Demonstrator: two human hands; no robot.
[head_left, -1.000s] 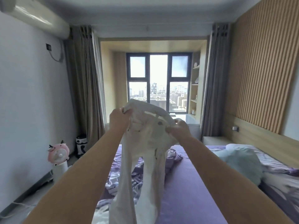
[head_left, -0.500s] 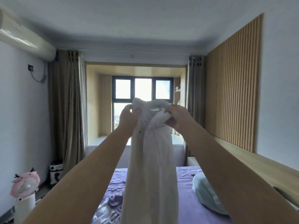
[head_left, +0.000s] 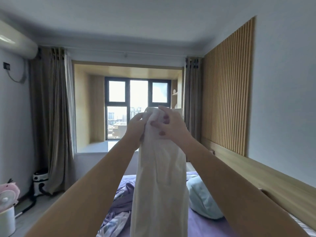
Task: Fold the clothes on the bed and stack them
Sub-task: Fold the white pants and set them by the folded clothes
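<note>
Both arms reached out toward twelve o'clock, and the white garment [head_left: 160, 182] hung straight down between them, its top edge bunched at the hands and its length dropping to six o'clock over the purple bed [head_left: 201, 226]. The left hand [head_left: 135, 129] gripped the top at the garment's nine o'clock side, while the right hand [head_left: 171, 127] curled its fingers [head_left: 156, 124] over the front of the cloth from three o'clock. More crumpled clothes [head_left: 118, 207] lay on the bed at seven o'clock of the garment, a pale pillow [head_left: 203, 200] at four o'clock.
</note>
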